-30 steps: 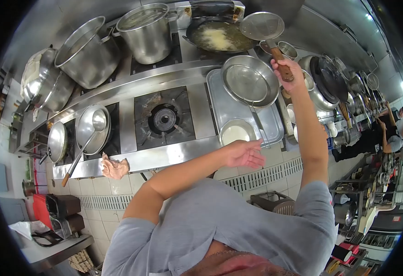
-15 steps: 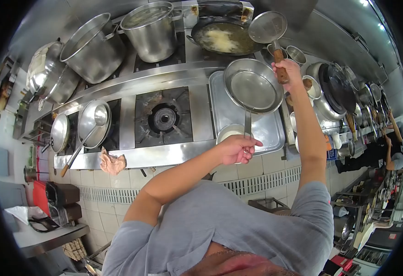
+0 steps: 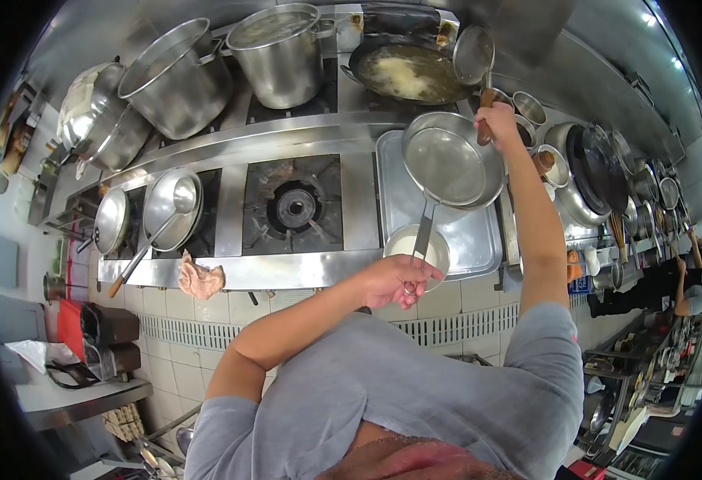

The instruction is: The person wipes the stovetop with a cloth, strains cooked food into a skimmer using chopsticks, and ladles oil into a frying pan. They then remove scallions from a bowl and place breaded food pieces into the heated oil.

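Note:
My right hand (image 3: 497, 126) is closed round the wooden handle of a round mesh skimmer (image 3: 473, 56), whose head is tilted at the right edge of a black wok (image 3: 383, 76) of oil with pale food frying in it. My left hand (image 3: 399, 282) is closed on the end of the metal handle of a fine strainer (image 3: 445, 164). That strainer's round head lies over a steel bowl (image 3: 493, 172) on a metal tray (image 3: 479, 248). Just above my left hand, a small bowl of white contents (image 3: 435, 248) is partly hidden by the handle and fingers.
Two tall steel pots (image 3: 279, 68) stand at the back left. An unlit burner (image 3: 295, 206) is in front, with a ladle and pans (image 3: 173, 210) to its left. A crumpled cloth (image 3: 200, 276) hangs on the front edge. Bowls and woks line the right; another person (image 3: 691, 292) stands far right.
My left hand has gone from open, beside the strainer's handle, to closed on its end. The handle has swung towards me. The skimmer's head has turned more edge-on by the wok.

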A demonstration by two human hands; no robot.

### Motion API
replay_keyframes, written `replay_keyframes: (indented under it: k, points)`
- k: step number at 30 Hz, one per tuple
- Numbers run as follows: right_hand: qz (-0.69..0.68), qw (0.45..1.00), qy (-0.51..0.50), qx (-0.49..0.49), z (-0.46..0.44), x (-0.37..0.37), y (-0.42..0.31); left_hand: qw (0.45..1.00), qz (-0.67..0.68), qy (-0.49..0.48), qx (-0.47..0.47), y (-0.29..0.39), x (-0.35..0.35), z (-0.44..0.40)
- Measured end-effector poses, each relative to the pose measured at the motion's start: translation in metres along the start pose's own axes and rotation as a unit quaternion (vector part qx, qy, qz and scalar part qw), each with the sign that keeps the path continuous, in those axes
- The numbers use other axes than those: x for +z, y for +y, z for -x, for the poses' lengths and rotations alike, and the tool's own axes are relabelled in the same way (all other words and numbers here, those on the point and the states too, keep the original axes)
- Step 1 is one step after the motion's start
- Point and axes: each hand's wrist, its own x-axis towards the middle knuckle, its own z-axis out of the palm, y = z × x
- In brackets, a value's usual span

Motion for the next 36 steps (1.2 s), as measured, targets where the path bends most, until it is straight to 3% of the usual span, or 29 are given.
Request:
replay_keyframes:
  k: [3, 6, 9, 12, 22, 31, 36]
  points:
    - [0.016, 1.0, -0.007, 0.024, -0.006, 0.014, 0.006, 1.0, 0.001, 0.006, 0.001, 0.0, 0.001, 0.001]
    - [-0.078, 0.993, -0.078, 0.043, -0.015, 0.02, 0.011, 1.0, 0.002, 0.01, 0.001, 0.0, 0.001, 0.002]
    - [-0.19, 0.97, -0.072, 0.132, -0.013, 0.025, 0.008, 1.0, 0.011, 0.003, 0.003, -0.001, -0.001, 0.001]
    - [-0.217, 0.961, -0.111, 0.131, -0.009, 0.024, 0.008, 1.0, 0.008, 0.005, 0.004, -0.001, 0.002, 0.003]
    - [-0.101, 0.993, -0.043, 0.047, 0.026, 0.009, -0.039, 1.0, -0.012, -0.005, -0.007, -0.001, 0.0, 0.018]
    - [0.178, 0.984, 0.021, 0.018, 0.044, 0.01, -0.04, 0.999, -0.017, -0.029, -0.01, -0.002, -0.007, 0.028]
    - [-0.025, 0.996, -0.036, 0.078, 0.038, 0.015, -0.015, 0.999, -0.013, -0.031, -0.012, -0.001, -0.009, 0.031]
